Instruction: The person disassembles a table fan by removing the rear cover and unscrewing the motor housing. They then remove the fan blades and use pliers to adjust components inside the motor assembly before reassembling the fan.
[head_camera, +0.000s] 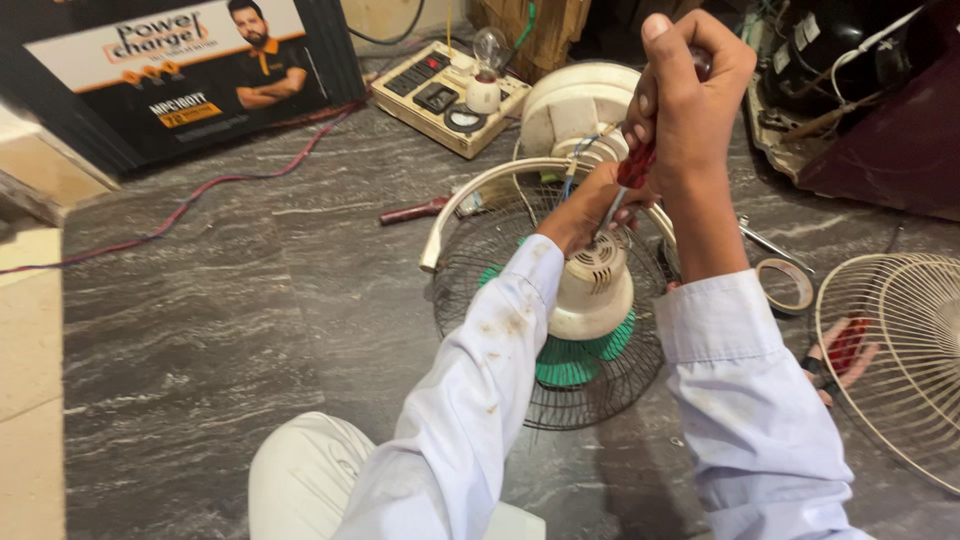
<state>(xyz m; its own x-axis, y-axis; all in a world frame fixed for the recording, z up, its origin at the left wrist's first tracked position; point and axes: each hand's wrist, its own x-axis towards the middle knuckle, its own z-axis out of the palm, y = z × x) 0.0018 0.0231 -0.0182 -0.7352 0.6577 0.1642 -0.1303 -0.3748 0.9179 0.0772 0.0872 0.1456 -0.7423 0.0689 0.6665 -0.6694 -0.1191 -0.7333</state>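
White-sleeved right hand (690, 85) clenches a red-handled screwdriver (630, 175) upright over the cream fan motor housing (592, 285); left hand (590, 205) grips nearby, steadying it.

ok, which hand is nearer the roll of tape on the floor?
Right. The right hand grips the red-handled screwdriver above the fan motor, up and left of the tape roll. The left hand is farther left, at the motor.
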